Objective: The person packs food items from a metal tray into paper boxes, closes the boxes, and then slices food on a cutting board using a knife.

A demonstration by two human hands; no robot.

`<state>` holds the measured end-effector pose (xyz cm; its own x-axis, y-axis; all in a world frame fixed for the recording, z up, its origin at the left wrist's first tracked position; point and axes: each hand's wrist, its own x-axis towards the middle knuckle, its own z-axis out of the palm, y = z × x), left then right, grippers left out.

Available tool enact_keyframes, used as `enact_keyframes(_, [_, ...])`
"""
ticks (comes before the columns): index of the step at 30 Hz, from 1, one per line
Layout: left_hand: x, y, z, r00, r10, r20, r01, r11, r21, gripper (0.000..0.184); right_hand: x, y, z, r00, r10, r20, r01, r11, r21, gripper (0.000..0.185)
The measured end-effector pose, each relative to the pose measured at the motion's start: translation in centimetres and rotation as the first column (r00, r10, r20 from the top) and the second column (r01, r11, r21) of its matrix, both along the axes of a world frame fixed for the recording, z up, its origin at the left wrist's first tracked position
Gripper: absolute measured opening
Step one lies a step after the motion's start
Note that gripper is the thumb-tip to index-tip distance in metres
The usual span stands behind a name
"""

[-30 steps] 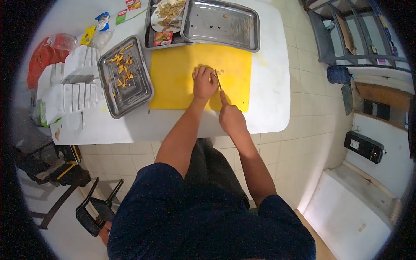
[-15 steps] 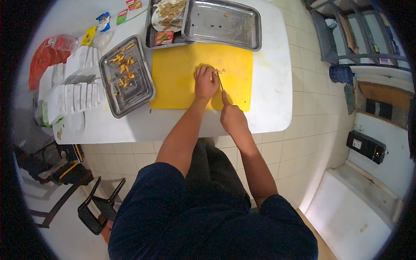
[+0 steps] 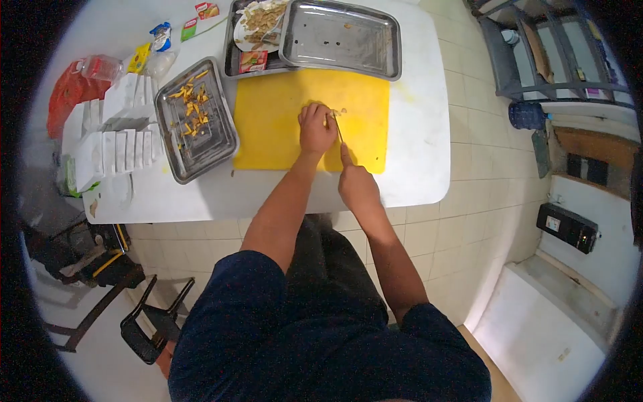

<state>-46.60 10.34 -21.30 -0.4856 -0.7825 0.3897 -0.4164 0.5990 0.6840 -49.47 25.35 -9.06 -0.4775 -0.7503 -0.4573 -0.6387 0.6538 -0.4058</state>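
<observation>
My right hand (image 3: 360, 185) is wrapped round the handle of a knife (image 3: 338, 127), its thin blade pointing away from me. My left hand (image 3: 317, 130) presses down on the yellow cutting board (image 3: 268, 127) just left of the blade, fingers curled together; what lies under them is hidden. Small pale pieces (image 3: 343, 110) lie by the knife's tip. To the left of the board sits a metal tray (image 3: 194, 157) with yellow-orange strips (image 3: 195, 110) in it.
Behind the board, one metal tray (image 3: 335, 57) overlaps another holding a plate of brownish pieces (image 3: 260, 23) and a small red packet (image 3: 253, 61). White boxes (image 3: 120, 151), a red mesh bag (image 3: 67, 90) and small packets crowd the left. A black chair (image 3: 157, 321) stands below.
The knife and my right hand have shifted very slightly left, with the blade still against my left fingers. My left hand stays in nearly the same place.
</observation>
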Motion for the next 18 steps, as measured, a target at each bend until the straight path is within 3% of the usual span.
enact_keyframes(18, [0.1,-0.1,0.3,1.0,0.001,0.029,-0.001,1.0,0.019,0.009,-1.0,-1.5,1.1,1.0,0.014,0.011,-0.014,1.0,0.021,0.062])
